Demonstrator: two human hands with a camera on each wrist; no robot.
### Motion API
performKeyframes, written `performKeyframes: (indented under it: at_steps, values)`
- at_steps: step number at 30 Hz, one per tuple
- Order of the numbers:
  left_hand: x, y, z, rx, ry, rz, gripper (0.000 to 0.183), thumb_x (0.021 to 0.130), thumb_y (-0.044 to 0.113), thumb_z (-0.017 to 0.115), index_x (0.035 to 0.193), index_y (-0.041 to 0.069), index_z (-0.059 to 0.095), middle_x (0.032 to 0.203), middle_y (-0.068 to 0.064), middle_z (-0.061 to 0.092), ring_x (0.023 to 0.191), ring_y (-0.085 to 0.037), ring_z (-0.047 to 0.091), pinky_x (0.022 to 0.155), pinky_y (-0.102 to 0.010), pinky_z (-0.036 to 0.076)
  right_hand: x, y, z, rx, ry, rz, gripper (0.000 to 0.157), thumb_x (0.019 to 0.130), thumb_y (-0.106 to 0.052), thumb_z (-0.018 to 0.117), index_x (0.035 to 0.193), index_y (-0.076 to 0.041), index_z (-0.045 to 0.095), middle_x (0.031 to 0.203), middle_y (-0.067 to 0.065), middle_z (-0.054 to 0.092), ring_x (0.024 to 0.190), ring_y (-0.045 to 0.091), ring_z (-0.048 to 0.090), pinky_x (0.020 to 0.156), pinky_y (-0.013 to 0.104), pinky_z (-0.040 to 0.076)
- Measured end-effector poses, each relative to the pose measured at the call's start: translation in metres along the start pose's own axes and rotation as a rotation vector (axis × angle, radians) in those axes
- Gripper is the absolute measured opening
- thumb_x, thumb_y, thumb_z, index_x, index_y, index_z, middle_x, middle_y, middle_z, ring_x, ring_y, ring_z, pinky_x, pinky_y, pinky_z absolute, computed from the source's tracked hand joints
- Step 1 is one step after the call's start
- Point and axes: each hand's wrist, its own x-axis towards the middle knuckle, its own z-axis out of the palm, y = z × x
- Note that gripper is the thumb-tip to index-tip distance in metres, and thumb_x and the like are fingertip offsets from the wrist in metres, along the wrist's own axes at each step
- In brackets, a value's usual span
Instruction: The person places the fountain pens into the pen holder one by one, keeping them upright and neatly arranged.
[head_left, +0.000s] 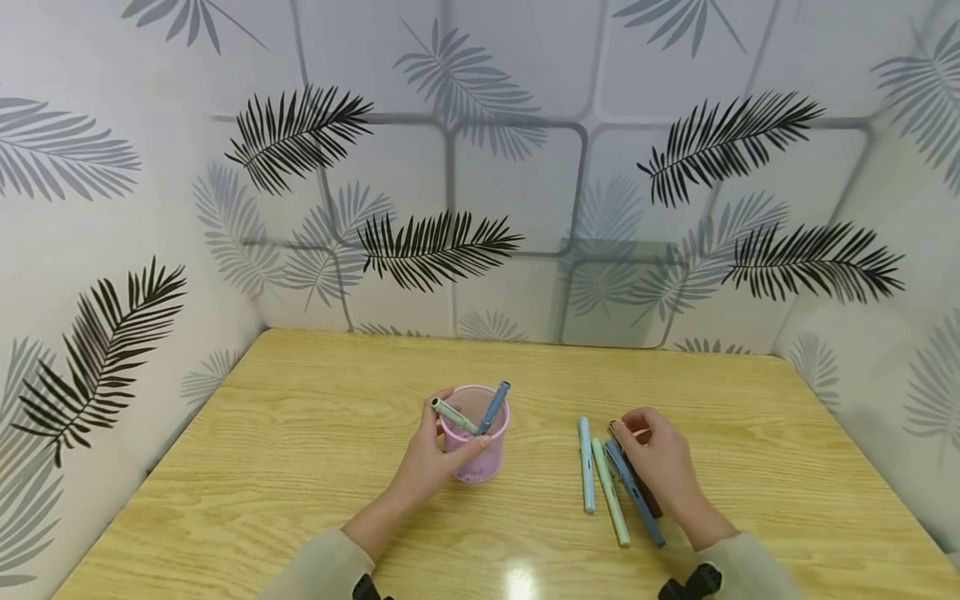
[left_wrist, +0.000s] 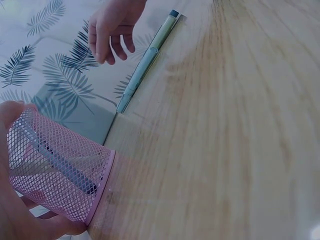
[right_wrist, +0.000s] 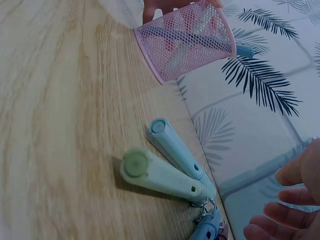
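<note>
My left hand point(head_left: 426, 467) grips a pink mesh pen cup point(head_left: 486, 467), thumb at the front and fingers round the far side. Inside lean a light green pen point(head_left: 452, 415) and a blue pen point(head_left: 493, 408), capped ends above the rim. To the right, a light blue pen point(head_left: 587, 467), a light green pen point(right_wrist: 160, 175), a darker blue pen point(head_left: 639, 502) and a dark brown pen point(head_left: 652, 500) lie close together. Over the brown pen's far end hovers my right hand point(head_left: 663, 457), its fingers loosely bent; both wrist views show nothing between them.
Everything stands on a yellow wood-grain table point(head_left: 337, 400). Walls with a leaf pattern point(head_left: 442, 250) rise behind it and at both sides. A bit of bare tabletop separates the cup from the loose pens.
</note>
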Motion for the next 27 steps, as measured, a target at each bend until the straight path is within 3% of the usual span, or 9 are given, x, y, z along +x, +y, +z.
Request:
performKeyframes:
  at_steps: [8,18,27]
  values:
    - [-0.001,0.0,-0.001,0.008,-0.005,-0.007,0.076,0.085,0.021,0.069,0.143,0.012,0.022,0.135,-0.022,0.04,0.119,-0.039,0.043,0.086,-0.047,0.047,0.001,0.013,-0.006,-0.069,-0.079,0.066,0.026,0.088,-0.017,0.063,0.103,0.005,0.059,0.089,0.014,0.062,0.076,0.026,0.06,0.06,0.033,0.048]
    - [0.0,-0.004,-0.002,-0.01,-0.014,-0.012,0.077,0.085,0.022,0.069,0.145,0.011,0.02,0.134,-0.017,0.041,0.119,-0.037,0.042,0.085,-0.046,0.047,0.01,0.018,0.0,-0.136,-0.168,0.14,0.029,0.089,-0.019,0.061,0.1,0.007,0.058,0.087,0.016,0.062,0.072,0.025,0.057,0.06,0.038,0.047]
    - [-0.001,-0.001,-0.001,-0.018,-0.019,-0.006,0.077,0.085,0.021,0.069,0.144,0.012,0.02,0.136,-0.021,0.038,0.12,-0.039,0.041,0.087,-0.047,0.046,0.021,0.024,0.001,-0.219,-0.249,0.099,0.022,0.087,-0.013,0.06,0.094,0.008,0.06,0.084,0.015,0.063,0.073,0.026,0.059,0.063,0.042,0.048]
